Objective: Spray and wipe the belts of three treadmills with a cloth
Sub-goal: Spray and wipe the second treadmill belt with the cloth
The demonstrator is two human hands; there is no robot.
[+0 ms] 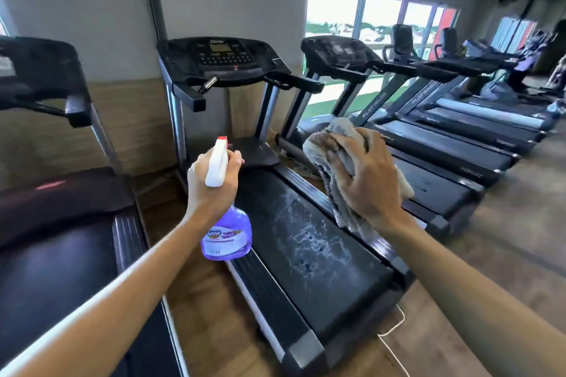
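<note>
My left hand (pixel 214 184) is curled round the neck of the spray bottle (pixel 226 225), finger up by the trigger, the nozzle aimed toward the upper part of the frame. My right hand (pixel 369 180) clutches the bunched cloth (pixel 324 156) tight in its fingers, held in the air. The belt (pixel 309 242) of the middle treadmill (pixel 306 343) lies just below and between both hands, its long axis running from the lower right of the frame up toward the console (pixel 226 55) at top centre. Wet white streaks of spray sit on it, directly under and left of the cloth, so I judge the right hand is the nearer one and only has to drop onto the belt to wipe. Another treadmill stands at the left edge (pixel 61 223), more run off to the upper right (pixel 444 162). The floor is wood (pixel 208 315); windows (pixel 382 18) light the far wall.
</note>
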